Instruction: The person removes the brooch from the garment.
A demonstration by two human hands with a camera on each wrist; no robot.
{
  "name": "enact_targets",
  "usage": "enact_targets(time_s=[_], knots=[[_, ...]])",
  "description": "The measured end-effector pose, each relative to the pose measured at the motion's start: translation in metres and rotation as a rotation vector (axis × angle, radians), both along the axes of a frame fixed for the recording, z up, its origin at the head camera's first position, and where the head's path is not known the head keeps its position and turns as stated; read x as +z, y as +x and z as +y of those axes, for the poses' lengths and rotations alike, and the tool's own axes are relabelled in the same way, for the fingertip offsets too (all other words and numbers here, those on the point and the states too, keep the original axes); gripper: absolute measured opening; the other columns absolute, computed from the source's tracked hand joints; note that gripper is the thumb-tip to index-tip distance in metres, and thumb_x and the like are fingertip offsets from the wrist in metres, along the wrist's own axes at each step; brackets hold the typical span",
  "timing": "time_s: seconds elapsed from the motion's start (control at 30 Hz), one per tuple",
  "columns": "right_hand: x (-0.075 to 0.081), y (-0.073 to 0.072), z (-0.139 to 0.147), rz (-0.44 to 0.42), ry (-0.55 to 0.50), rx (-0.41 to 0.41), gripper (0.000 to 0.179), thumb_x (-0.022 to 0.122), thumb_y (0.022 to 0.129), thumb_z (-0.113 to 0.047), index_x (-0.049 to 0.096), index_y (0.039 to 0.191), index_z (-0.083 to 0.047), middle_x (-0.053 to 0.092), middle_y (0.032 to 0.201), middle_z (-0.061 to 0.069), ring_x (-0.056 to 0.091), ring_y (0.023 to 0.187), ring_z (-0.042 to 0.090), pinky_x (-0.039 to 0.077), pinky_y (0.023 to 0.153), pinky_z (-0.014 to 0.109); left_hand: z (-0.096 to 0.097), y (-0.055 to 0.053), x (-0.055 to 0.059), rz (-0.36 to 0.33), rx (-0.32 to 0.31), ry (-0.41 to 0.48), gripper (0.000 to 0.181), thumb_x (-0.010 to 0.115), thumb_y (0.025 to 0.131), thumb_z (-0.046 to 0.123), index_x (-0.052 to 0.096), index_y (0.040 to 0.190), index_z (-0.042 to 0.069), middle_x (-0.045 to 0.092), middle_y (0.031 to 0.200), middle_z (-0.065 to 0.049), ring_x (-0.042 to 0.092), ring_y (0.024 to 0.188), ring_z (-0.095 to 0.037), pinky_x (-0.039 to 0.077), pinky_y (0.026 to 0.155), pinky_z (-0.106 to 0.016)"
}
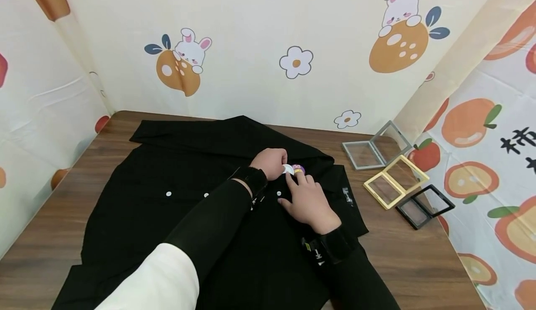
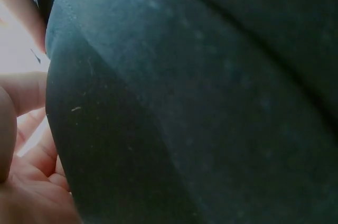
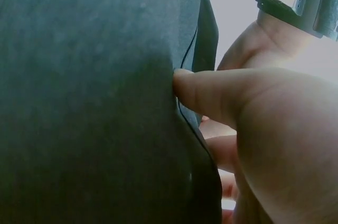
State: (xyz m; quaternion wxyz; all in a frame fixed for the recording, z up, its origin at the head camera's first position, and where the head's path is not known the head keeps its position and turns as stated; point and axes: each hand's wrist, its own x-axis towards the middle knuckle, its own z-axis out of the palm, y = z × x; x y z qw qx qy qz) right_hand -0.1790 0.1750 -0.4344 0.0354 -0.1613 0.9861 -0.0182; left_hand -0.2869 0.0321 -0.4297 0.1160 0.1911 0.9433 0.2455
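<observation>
A black shirt (image 1: 138,198) with small white buttons lies spread out on the wooden table. Near its right end are a small white round piece (image 1: 288,169) and a purple round piece (image 1: 298,167) with some yellow, both partly covered by fingers. My left hand (image 1: 270,163) has curled fingers and pinches the white piece at its left edge; the thumb is hidden in the head view. Coming from the lower right, my right hand (image 1: 311,202) lies over the shirt with its fingers extended, fingertips right at both pieces. Dark cloth (image 3: 105,97) fills most of the right wrist view, the thumb against its edge.
To the right of the shirt, three hinged square cases stand unfolded in a row: grey (image 1: 363,155), yellow (image 1: 387,190) and black (image 1: 414,212). A printed cloth backdrop (image 1: 251,58) rises along the back and both sides of the wooden table (image 1: 418,263).
</observation>
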Motion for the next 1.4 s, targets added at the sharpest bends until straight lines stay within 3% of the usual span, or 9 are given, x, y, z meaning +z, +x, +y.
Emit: enact_targets(time_s=[0.27, 0.7, 0.93, 1.1, 1.23, 1.4], knots=[[-0.001, 0.000, -0.002, -0.003, -0.011, 0.001, 0.073, 0.065, 0.100, -0.050, 0.045, 0.156, -0.007, 0.044, 0.150, 0.019, 0.048, 0.120, 0.037, 0.044, 0.096, 0.050, -0.005, -0.003, -0.003, 0.021, -0.002, 0.004, 0.014, 0.065, 0.102, 0.015, 0.063, 0.088, 0.014, 0.063, 0.079, 0.000, 0.058, 0.071, -0.018, 0.047, 0.067, -0.030], [0.001, 0.000, 0.000, -0.006, -0.017, 0.010, 0.074, 0.066, 0.099, -0.052, 0.046, 0.156, -0.009, 0.044, 0.151, 0.019, 0.049, 0.121, 0.038, 0.044, 0.099, 0.052, -0.011, -0.003, -0.001, -0.024, 0.014, -0.051, 0.010, 0.061, 0.102, 0.012, 0.063, 0.092, 0.012, 0.063, 0.081, -0.001, 0.059, 0.072, -0.016, 0.047, 0.067, -0.029], [0.002, -0.001, 0.001, -0.009, -0.016, 0.019, 0.073, 0.066, 0.098, -0.052, 0.049, 0.154, -0.009, 0.047, 0.150, 0.018, 0.049, 0.122, 0.038, 0.044, 0.098, 0.052, -0.017, -0.002, 0.003, -0.055, 0.028, -0.032, 0.011, 0.062, 0.103, 0.014, 0.065, 0.092, 0.012, 0.065, 0.084, -0.001, 0.060, 0.073, -0.017, 0.049, 0.068, -0.030], [0.003, -0.002, 0.001, -0.010, -0.015, 0.013, 0.072, 0.066, 0.099, -0.052, 0.049, 0.154, -0.010, 0.047, 0.150, 0.017, 0.049, 0.121, 0.037, 0.044, 0.097, 0.052, -0.020, -0.006, 0.001, -0.046, 0.020, -0.006, 0.008, 0.066, 0.098, 0.011, 0.066, 0.090, 0.013, 0.065, 0.084, 0.000, 0.061, 0.075, -0.017, 0.049, 0.068, -0.029], [0.002, -0.001, 0.002, -0.012, -0.015, 0.012, 0.071, 0.066, 0.099, -0.052, 0.050, 0.154, -0.010, 0.046, 0.151, 0.017, 0.048, 0.123, 0.037, 0.045, 0.097, 0.052, -0.022, -0.002, 0.005, -0.037, 0.025, 0.024, 0.008, 0.066, 0.095, 0.006, 0.067, 0.090, 0.013, 0.065, 0.089, 0.000, 0.060, 0.080, -0.018, 0.049, 0.073, -0.030], [0.003, -0.001, 0.000, -0.021, -0.023, 0.015, 0.070, 0.066, 0.099, -0.051, 0.051, 0.153, -0.010, 0.045, 0.154, 0.017, 0.048, 0.126, 0.037, 0.044, 0.099, 0.053, -0.030, 0.005, 0.013, -0.014, 0.019, 0.048, 0.009, 0.064, 0.099, 0.009, 0.070, 0.094, 0.014, 0.066, 0.093, 0.001, 0.059, 0.083, -0.017, 0.049, 0.075, -0.030]])
